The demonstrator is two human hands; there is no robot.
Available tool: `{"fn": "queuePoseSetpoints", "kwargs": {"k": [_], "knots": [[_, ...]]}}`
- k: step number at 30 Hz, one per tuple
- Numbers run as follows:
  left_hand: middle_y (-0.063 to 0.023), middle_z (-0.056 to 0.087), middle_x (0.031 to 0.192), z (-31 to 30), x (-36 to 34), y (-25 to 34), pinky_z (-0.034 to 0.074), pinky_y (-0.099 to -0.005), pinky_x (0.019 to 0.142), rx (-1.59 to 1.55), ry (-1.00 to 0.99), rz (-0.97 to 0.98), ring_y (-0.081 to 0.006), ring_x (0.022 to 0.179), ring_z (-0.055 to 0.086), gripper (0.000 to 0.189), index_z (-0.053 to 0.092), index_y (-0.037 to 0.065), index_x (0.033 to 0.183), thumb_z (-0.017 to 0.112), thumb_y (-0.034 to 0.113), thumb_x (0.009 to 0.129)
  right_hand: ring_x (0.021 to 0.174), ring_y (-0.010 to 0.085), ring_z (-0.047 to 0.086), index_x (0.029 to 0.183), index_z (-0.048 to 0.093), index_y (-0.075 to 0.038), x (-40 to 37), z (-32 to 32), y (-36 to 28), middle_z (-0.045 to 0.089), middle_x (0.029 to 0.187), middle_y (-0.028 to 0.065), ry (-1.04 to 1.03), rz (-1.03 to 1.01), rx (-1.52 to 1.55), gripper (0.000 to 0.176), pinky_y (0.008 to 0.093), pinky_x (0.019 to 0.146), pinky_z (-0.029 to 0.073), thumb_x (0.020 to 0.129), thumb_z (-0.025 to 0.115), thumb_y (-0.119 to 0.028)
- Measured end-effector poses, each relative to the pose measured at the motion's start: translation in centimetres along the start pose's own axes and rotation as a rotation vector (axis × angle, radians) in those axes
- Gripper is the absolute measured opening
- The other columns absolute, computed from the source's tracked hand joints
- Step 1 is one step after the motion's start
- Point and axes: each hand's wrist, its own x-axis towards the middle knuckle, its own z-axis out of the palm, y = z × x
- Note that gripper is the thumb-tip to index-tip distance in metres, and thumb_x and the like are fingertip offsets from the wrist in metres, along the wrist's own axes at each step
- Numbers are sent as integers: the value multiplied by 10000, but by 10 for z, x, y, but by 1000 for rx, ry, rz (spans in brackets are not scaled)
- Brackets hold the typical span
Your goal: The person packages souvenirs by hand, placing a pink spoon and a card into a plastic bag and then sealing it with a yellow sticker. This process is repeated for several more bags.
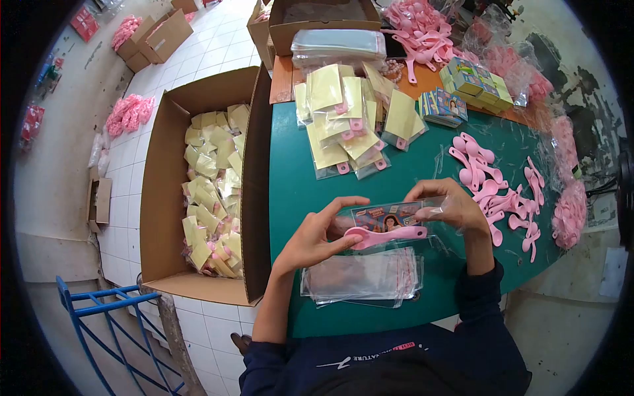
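Note:
My left hand [316,236] grips a pink spoon [393,235] at its bowl end, thumb on the bowl, together with a printed card [380,216] behind it. Around the card and reaching to the right is a clear plastic bag [432,210], its right end between the fingers of my right hand [461,206]. The spoon's handle points right, along the card's lower edge. Just below both hands, a stack of clear bags [360,277] lies on the green table [310,317].
Loose pink spoons [508,198] are spread at the right. Filled packets [337,122] pile up at the back, beside printed cards [442,107] and a stack of clear sleeves [338,47]. A large carton [257,178] with many packets stands left of the table, near a blue metal frame [112,303].

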Motion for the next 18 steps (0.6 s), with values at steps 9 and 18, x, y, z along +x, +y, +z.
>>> {"fn": "queuePoseSetpoints", "kwargs": {"k": [9,18], "knots": [[-150,653,958,9,-12,21,533,-296,763,202,159,11,-181,895,640,707,187,102,1417,617,66,857,647,37,504,714,586,-15,-24,8,9,571,680,-11,209,-66,-29,165,209,581,404,706,747,-49],[-231,404,1334,57,-58,-8,508,-445,868,-667,100,-302,-335,1160,512,658,-131,169,1435,348,149,985,1063,277,533,1163,564,-62,-53,61,0,500,1190,148,-184,-339,-555,436,326,843,472,754,695,-134]]}}
